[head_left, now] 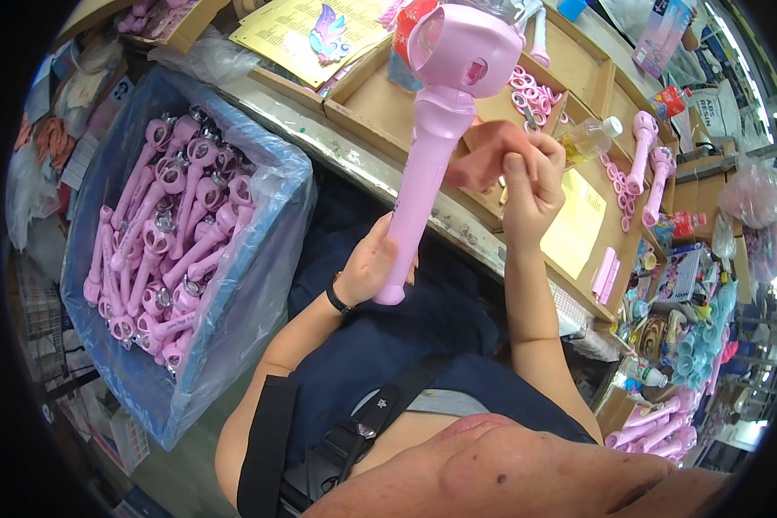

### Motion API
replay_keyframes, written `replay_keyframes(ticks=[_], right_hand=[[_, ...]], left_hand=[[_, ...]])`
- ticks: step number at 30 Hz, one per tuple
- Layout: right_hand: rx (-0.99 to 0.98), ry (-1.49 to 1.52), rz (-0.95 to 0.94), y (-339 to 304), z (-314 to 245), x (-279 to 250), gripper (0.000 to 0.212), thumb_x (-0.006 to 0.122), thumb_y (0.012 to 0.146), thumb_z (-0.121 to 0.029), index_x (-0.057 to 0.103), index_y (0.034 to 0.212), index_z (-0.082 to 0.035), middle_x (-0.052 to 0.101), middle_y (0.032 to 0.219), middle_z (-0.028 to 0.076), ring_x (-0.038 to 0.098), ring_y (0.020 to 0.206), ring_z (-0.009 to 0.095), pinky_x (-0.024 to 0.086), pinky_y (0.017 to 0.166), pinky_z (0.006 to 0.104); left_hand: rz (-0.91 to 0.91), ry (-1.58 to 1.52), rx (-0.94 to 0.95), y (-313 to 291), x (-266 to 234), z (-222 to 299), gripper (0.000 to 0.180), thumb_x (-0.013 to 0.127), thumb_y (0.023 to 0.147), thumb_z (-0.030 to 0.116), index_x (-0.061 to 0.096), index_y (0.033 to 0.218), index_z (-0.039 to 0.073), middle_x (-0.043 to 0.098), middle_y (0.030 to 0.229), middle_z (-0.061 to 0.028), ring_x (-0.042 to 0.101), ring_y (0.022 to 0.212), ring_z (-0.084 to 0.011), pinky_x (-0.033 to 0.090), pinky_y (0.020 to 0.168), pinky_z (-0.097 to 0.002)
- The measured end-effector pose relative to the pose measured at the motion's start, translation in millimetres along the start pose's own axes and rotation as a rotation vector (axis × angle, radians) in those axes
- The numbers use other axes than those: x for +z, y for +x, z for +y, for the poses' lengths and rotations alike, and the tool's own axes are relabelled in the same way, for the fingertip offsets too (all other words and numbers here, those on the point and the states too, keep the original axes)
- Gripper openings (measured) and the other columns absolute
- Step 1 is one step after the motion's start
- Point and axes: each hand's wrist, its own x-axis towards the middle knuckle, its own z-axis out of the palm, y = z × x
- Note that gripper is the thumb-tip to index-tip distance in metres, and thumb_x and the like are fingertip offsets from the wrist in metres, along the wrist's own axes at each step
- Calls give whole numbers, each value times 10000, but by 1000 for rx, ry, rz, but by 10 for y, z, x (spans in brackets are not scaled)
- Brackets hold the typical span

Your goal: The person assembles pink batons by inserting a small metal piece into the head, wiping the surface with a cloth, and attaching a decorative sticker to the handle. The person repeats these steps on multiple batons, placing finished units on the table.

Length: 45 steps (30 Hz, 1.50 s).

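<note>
A pink plastic toy wand (425,151) with a big round hollow head stands nearly upright in front of me. My left hand (367,266) is wrapped round the lower end of its handle. Pinched between the thumb and fingers of my right hand (533,197) is a salmon-coloured cloth (485,157). The cloth hangs beside the wand's neck; whether it touches the wand I cannot tell. Behind the wand's head a red and blue object (402,65) is partly hidden.
A blue plastic-lined bin (276,160) at my left holds many pink wands (160,229). On the workbench (341,151) are pink ring parts (533,97), a clear bottle (585,141), yellow sheets (577,229) and two more wands (642,151). Further pink wands (656,427) lie at lower right.
</note>
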Motion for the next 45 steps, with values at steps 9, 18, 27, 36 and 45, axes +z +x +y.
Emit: replay_keyframes(ticks=[9,18,27,36,45], right_hand=[[-472,-162,-234,-310,43,468,151,723,708,-242,721,838,-165,499,1265,192,414,1163,402,312,975,504],[-695,-101,-436,-1264,-17,282,108,705,719,-256,707,825,-239,588,1086,19,483,1047,257,349,925,437],[-363,-54,-332,-1131,-60,372,123,713,750,-178,694,869,-157,564,1180,117,476,1157,361,385,939,476],[497,460,-82,-1166,43,223,382,559,880,-229,533,1161,29,595,1105,166,581,842,218,482,796,316],[648,1027,-63,-837,-220,295,291,540,921,-175,582,1085,62,622,939,85,564,759,118,461,693,240]], left_hand=[[55,10,-20,-6,38,164,821,325,851,689,343,1283,-8,566,896,-112,589,670,-144,499,625,-272],[150,-291,9,183,-60,425,859,170,786,783,380,1173,46,529,773,-69,553,575,-136,504,543,-256],[467,24,204,335,14,388,676,359,926,581,365,1304,20,510,766,-17,508,618,-70,447,558,-207],[528,-148,194,309,55,518,324,473,967,292,388,1156,43,540,826,-68,561,661,-119,489,601,-251],[414,-525,317,226,46,748,462,535,827,20,316,1229,86,511,951,-108,573,674,-185,512,576,-335]])
